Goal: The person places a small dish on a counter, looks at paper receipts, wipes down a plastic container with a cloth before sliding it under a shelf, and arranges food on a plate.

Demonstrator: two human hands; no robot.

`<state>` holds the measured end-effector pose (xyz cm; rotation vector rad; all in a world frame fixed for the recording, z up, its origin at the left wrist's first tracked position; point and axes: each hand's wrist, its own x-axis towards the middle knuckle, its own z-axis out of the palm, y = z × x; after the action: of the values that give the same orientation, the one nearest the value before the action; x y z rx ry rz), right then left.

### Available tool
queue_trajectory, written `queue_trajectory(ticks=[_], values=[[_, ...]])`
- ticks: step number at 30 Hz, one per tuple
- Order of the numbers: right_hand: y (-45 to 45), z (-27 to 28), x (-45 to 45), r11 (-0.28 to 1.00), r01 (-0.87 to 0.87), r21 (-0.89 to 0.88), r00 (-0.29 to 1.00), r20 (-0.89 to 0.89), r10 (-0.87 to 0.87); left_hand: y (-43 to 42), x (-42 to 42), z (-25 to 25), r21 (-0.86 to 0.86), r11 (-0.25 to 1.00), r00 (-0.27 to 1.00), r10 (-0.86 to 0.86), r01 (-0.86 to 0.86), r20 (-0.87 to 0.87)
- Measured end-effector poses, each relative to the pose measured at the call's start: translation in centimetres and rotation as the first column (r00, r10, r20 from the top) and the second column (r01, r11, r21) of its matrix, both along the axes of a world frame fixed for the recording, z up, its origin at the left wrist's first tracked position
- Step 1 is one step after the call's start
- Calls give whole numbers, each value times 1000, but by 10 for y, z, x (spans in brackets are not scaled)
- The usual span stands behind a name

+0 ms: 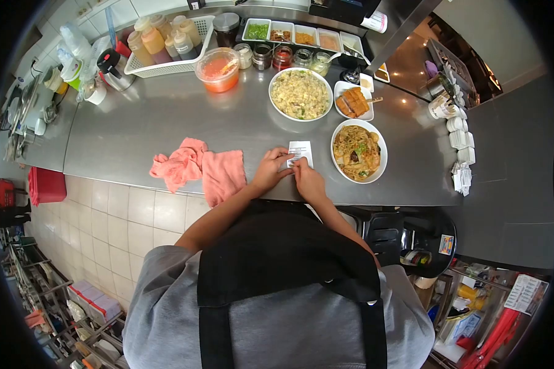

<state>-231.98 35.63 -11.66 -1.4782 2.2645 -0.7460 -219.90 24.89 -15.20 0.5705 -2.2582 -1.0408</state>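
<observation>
A small white printed receipt (300, 147) is at the front part of the steel counter, between my two hands. My left hand (271, 169) has its bent fingers closed on the slip's left edge. The fingers of my right hand (309, 180) pinch its lower end, and my fingertips nearly meet there. To the right stands a white bowl of noodle soup (358, 152). Beyond the receipt is a bowl of fried rice (299, 94), with a plate of sliced fried cutlet (353, 102) beside it. Crumpled pink cloths (223, 175) lie left of my left hand.
Along the back of the steel counter (123, 135) stand a white basket of sauce bottles (166, 66), a tub of orange-red liquid (218, 72), several jars (282, 58) and trays of toppings (281, 32). Stacked white cups (458, 136) line the right edge. A black bin (425, 243) stands below.
</observation>
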Motion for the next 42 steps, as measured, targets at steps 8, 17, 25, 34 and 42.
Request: queue_trajectory(ticks=[8, 17, 25, 34, 42], values=[[16, 1, -23, 972, 180, 154, 972, -183, -151, -2, 2, 5, -79, 997, 1000, -26, 25, -5], [20, 11, -22, 982, 179, 62, 981, -83, -174, -3, 4, 7, -51, 997, 998, -55, 57, 40], [27, 2, -22, 975, 183, 124, 980, -99, -171, -3, 3, 3, -60, 997, 998, -43, 46, 47], [19, 1, -12, 988, 134, 80, 986, -105, -125, -5, 3, 8, -58, 996, 997, -69, 71, 29], [9, -2, 4, 998, 8, 69, 996, -86, -2, -6, 3, 9, -49, 996, 997, -71, 73, 41]])
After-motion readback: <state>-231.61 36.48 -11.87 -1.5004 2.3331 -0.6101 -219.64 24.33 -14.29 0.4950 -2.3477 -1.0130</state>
